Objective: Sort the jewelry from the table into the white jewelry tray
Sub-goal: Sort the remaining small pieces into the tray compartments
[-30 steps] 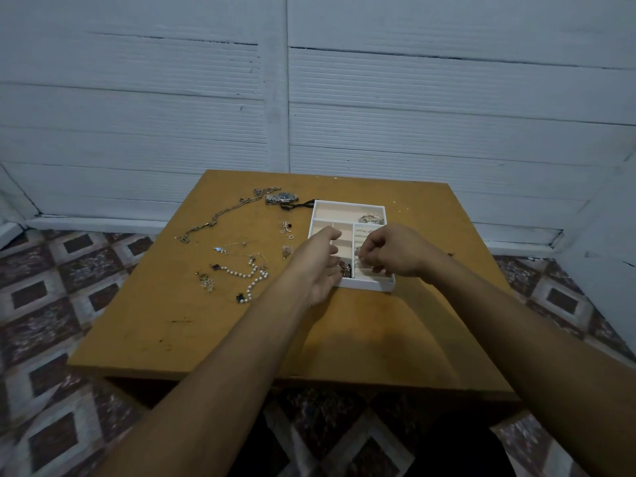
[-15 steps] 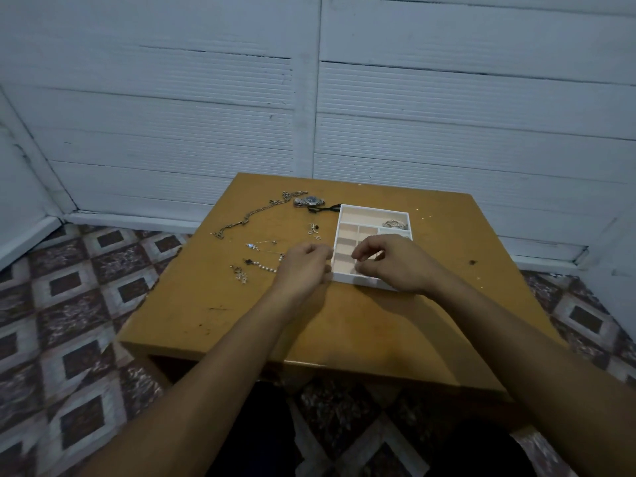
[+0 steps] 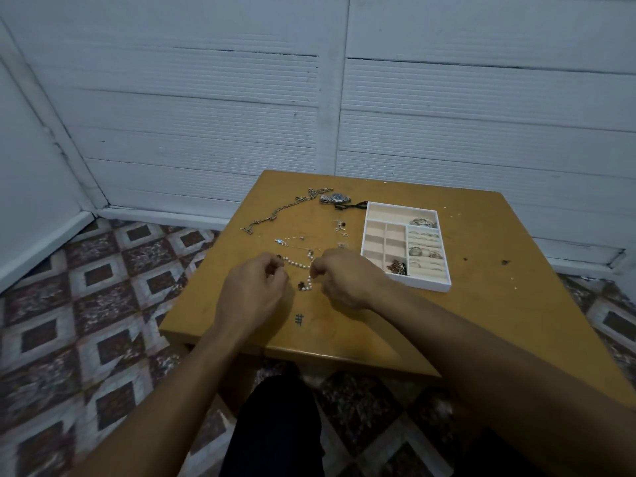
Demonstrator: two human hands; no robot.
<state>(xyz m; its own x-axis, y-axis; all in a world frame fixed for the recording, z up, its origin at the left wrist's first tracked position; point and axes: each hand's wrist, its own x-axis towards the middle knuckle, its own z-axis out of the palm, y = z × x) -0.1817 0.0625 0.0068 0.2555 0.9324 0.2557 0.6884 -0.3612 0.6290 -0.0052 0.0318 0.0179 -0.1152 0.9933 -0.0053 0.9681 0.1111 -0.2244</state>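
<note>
1. The left hand (image 3: 253, 294) and right hand (image 3: 344, 278) sit curled at either end of a pearl bracelet (image 3: 304, 270) on the wooden table (image 3: 481, 321); whether either pinches it I cannot tell.
2. Right of them lies the white jewelry tray (image 3: 418, 284), rings (image 3: 425, 251) in its right compartments.
3. Farther off lie a chain necklace (image 3: 282, 211) and a wristwatch (image 3: 335, 198).

Smooth wooden table (image 3: 481, 304), matt white tray (image 3: 444, 266), metal chain (image 3: 275, 215).

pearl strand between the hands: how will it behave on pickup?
Probably floppy: the pearl strand lies in loose bends on the table, so it should drape from the right hand. Its round beads may slip or roll. It could snag the thin chain lying close by.
</note>
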